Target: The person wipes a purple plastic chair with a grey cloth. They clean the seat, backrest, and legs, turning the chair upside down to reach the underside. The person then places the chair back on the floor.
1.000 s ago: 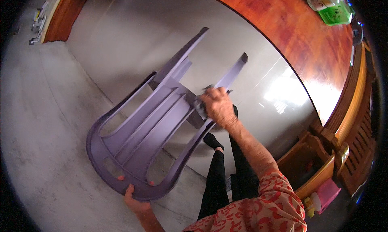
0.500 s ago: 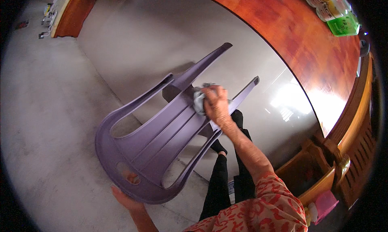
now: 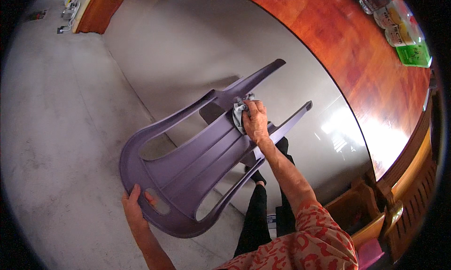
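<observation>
A purple plastic chair (image 3: pixel 188 152) stands tilted in front of me, its slatted backrest toward me and two legs pointing away. My left hand (image 3: pixel 135 209) is closed round the top rim of the backrest, beside the oval hole, and a fingertip shows through that hole. Farther up, my right hand (image 3: pixel 256 122) presses a crumpled grey cloth (image 3: pixel 238 117) against the far end of the slatted panel. The fingers are bunched over the cloth and hide part of it.
A glossy reddish-brown table (image 3: pixel 324 44) curves along the right, with bottles (image 3: pixel 394 23) and a green package (image 3: pixel 414 54) on it. A wooden chair or bench (image 3: pixel 408 176) stands at the right. My legs (image 3: pixel 256 213) are close under the chair. Plugs and cables (image 3: pixel 68 18) lie far left.
My left hand has moved from below the backrest to its left rim and gripped it. My right hand and the cloth remain at the far end of the panel. The whole view has shifted slightly.
</observation>
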Available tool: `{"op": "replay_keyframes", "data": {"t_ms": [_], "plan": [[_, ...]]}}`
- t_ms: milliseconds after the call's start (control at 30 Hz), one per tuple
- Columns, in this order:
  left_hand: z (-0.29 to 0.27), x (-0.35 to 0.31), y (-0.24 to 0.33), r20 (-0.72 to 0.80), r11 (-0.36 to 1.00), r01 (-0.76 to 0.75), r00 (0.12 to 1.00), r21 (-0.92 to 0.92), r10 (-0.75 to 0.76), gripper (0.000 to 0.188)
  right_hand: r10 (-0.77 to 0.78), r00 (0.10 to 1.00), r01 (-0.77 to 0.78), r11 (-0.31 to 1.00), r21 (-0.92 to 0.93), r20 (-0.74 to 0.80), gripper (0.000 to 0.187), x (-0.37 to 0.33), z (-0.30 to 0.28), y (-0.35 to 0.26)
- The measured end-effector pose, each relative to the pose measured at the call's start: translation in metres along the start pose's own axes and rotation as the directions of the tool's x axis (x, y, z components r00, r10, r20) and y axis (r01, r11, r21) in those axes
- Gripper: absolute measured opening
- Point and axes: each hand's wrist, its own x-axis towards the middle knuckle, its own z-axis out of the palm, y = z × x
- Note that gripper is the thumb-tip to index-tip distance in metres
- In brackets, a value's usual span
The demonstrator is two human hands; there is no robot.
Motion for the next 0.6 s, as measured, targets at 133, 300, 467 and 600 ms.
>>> {"op": "replay_keyframes", "data": {"t_ms": [133,300,467,600], "plan": [[0.003,-0.013,0.014,0.008,0.994,-0.056,0.998,-0.099,0.057,0.018,-0.316,0.949,0.312,0.939,-0.146,-0.01,0.038,0.029,-0.012,-0.066],[-0.017,-0.03,0.001,0.031,0.985,-0.135,0.99,-0.109,0.139,0.019,-0.265,0.934,0.336,0.877,-0.343,0.239,0.023,0.041,0.004,-0.065],[-0.029,-0.025,0.0,0.033,0.974,-0.217,0.975,-0.07,0.22,0.019,-0.157,0.935,0.25,0.927,-0.278,0.317,0.034,0.056,-0.012,-0.055],[-0.048,-0.006,-0.029,-0.051,0.981,-0.153,0.988,-0.115,0.148,0.018,-0.131,0.966,0.205,0.911,-0.358,0.221,0.038,0.072,-0.036,-0.015]]}}
